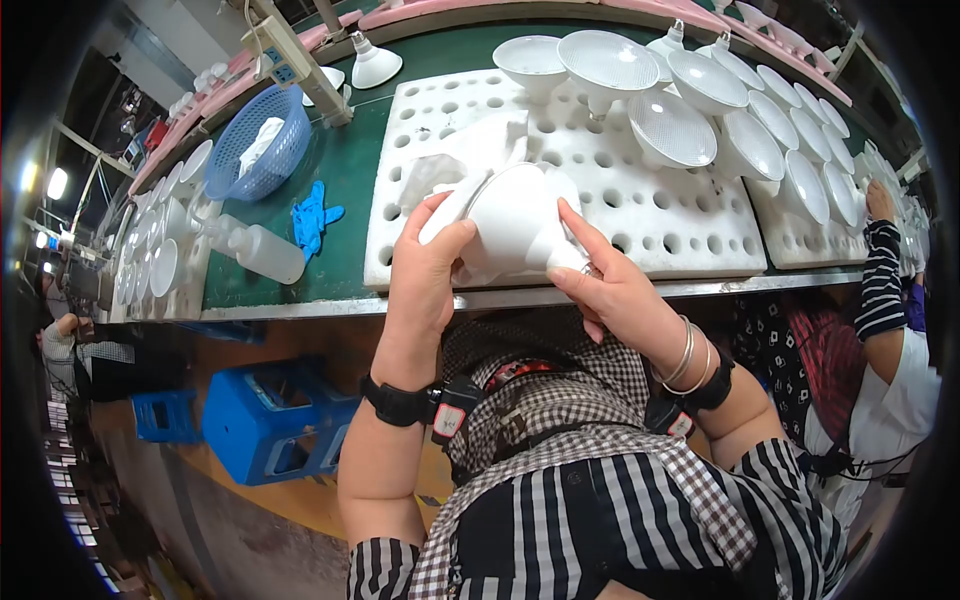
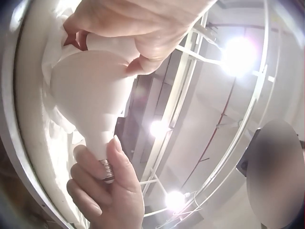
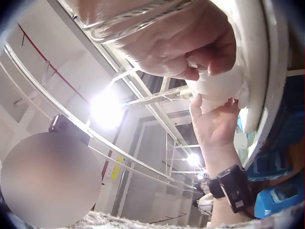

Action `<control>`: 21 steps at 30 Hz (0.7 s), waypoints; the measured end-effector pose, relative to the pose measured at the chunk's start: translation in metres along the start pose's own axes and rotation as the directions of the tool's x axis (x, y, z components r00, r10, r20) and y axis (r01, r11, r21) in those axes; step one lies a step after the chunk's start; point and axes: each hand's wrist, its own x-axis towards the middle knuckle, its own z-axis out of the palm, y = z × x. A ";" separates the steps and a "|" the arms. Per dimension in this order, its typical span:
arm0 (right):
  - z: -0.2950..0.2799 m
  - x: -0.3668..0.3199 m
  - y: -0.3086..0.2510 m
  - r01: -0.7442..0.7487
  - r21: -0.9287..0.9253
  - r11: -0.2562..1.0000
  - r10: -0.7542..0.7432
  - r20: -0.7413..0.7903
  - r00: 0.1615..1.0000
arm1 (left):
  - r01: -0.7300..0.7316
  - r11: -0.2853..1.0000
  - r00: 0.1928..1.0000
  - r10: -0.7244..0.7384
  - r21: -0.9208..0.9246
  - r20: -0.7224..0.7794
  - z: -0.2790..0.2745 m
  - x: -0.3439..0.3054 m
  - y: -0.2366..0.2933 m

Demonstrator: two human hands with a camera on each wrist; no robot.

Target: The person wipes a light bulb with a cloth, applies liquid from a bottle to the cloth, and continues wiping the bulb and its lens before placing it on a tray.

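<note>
A white cone-shaped lamp with a metal screw base is held between both hands above the front edge of the foam board. The left hand grips its wide end, with white cloth around and behind it. At the narrow end, the right hand pinches the lamp near its base. In the left wrist view the metal screw base shows between the right hand's thumb and fingers. The right wrist view shows the left hand against the white body.
A white foam board with holes bears several lamps at its back right. To the left are a blue basket, a blue glove and a white bottle. Blue stools stand below; another person's arm is at right.
</note>
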 end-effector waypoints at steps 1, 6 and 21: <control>0.000 0.000 0.001 0.002 0.000 1.000 -0.002 -0.002 1.000 | -0.001 1.000 1.000 0.001 0.000 0.002 -0.002 0.000 0.000; 0.001 0.000 0.001 0.009 -0.001 1.000 -0.009 -0.009 1.000 | -0.018 1.000 1.000 0.018 0.003 0.019 -0.008 -0.004 -0.001; -0.003 0.001 -0.003 -0.002 -0.030 1.000 0.002 0.007 1.000 | -0.289 0.748 0.946 0.321 0.598 0.056 -0.013 -0.006 0.011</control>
